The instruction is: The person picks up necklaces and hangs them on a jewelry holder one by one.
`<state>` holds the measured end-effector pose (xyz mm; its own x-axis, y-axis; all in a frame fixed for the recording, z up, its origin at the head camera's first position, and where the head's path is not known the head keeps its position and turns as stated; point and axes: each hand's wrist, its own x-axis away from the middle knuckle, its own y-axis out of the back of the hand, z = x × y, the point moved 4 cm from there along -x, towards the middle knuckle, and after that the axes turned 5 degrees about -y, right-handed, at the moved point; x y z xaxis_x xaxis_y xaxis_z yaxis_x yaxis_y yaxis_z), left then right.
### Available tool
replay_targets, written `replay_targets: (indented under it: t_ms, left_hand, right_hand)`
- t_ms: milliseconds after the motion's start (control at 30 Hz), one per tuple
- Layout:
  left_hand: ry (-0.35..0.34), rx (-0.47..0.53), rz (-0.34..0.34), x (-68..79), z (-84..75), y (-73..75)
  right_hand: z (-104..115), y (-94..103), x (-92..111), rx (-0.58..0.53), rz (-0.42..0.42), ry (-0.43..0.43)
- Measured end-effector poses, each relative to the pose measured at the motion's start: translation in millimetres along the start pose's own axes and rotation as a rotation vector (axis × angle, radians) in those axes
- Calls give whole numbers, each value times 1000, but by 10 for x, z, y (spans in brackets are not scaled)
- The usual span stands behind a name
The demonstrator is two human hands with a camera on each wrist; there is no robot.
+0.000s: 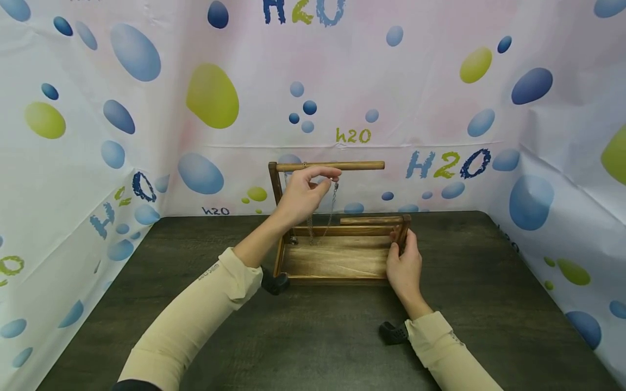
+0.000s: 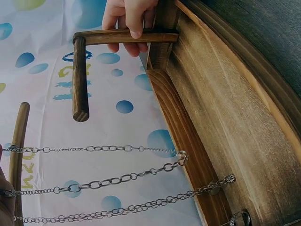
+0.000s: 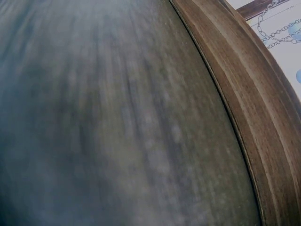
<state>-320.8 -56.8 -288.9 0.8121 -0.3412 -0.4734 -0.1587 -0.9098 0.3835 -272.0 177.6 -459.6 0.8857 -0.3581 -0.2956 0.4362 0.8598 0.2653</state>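
Left hand point(image 1: 303, 196) pinches a chain point(image 2: 126, 178).
Right hand point(image 1: 406, 265) grips the wooden stand point(image 1: 337, 260), likely steadying it near the tabletop's point(image 1: 332, 336) far edge.

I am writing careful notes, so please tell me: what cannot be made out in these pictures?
- Head view: the chain has links too small to count.
- Head view: the fingertips of the left hand hide exactly what they pinch.
- Left wrist view: the left edge cuts off most of that hand.
- Right wrist view: the tabletop is blurred; the right hand is outside the frame.
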Motion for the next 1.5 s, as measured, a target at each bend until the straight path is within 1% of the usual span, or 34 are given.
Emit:
replay_targets:
  t_ms: [300,600,733,867,1233,1333,1500]
  left_hand:
    - [-36,-58,10,-71,-49,-22]
    - [-11,-80,15,-97,-90,-35]
    - [-23,-90,19,-126,-122,-57]
    - [-39,-114,25,-153,-121,-82]
    - [-38,-138,26,-180,-115,-116]
    - [-47,-136,36,-216,-132,-152]
    - [-92,-132,45,-283,-176,-216]
  right_hand:
    - [-3,3,-5,-4,1,-2]
    - [-15,8,-13,-7,-7,7]
    - [-10,15,-12,-14,-2,10]
    - [-18,16,-11,-15,2,10]
    - [-13,22,-13,-17,7,11]
    - [-1,25,-14,-24,9,16]
    - [3,24,-16,-22,8,20]
